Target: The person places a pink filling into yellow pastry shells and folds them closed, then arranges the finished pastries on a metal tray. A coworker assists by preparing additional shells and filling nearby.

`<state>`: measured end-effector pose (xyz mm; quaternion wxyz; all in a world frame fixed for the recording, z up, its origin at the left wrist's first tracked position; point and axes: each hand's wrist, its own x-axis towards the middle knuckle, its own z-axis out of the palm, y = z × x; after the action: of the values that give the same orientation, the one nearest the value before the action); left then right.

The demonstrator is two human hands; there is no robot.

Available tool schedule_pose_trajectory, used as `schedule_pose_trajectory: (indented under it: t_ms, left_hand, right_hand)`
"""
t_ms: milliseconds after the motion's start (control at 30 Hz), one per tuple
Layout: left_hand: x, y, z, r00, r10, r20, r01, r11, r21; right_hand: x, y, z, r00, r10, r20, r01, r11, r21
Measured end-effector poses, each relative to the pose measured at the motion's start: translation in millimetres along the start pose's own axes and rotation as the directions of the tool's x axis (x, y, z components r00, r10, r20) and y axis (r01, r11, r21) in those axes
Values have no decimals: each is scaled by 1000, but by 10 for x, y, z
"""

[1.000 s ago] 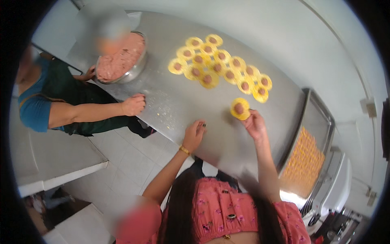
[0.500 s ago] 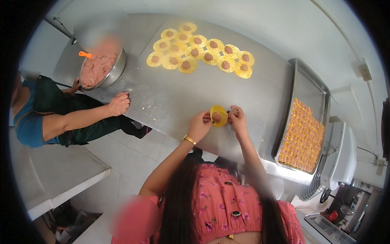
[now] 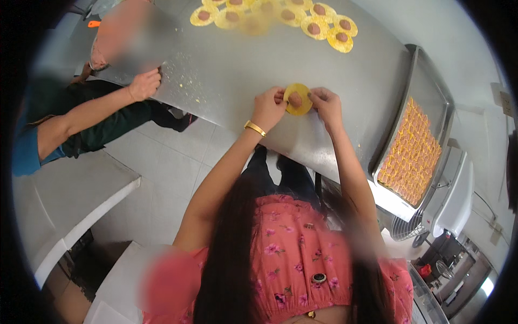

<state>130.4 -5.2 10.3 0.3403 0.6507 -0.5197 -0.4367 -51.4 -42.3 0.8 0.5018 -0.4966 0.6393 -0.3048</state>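
A round yellow dough wrapper with a lump of pinkish filling in its middle is held between my two hands, over the near part of the metal table. My left hand pinches its left edge, and a gold-coloured band circles that wrist. On the opposite edge, my right hand has its fingertips closed. The wrapper is spread flat and unfolded, with the filling uncovered. Farther back lie several similar yellow wrappers, each topped with a lump of filling; some are blurred or cut off by the picture's upper rim.
At right, a metal tray bears rows of small folded yellow-and-pink pieces. A white scale stands beside it. Far left, a co-worker's hand rests at the table edge near a partly blurred bowl of pink filling.
My view has shifted, so the table's contents sit higher in the picture. Both hands still hold the wrapper, which now faces up more fully. The co-worker's hand remains at the table edge.
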Motion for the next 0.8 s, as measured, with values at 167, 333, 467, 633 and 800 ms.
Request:
schedule_pose_trajectory:
  t_ms: [167, 333, 467, 633, 800]
  left_hand:
    - [-153, 12, 67, 996, -1, -93, -3, 999, -47]
    - [-324, 39, 171, 988, -42, -150, 36, 998, -44]
    - [-450, 27, 197, 986, 7, -168, -11, 1000, -22]
    - [-535, -97, 268, 987, 41, -155, -51, 997, -62]
    - [-703, -152, 303, 979, 83, -186, -80, 996, 28]
  right_hand:
    - [-49, 8, -45, 997, -72, 31, 73, 996, -49]
    - [-151, 68, -76, 995, -80, 66, 80, 997, -8]
    - [-332, 52, -87, 997, -38, 67, 43, 996, -75]
    - [-578, 123, -146, 999, -23, 22, 25, 996, -88]
    - [-740, 289, -99, 999, -51, 0, 51, 994, -98]
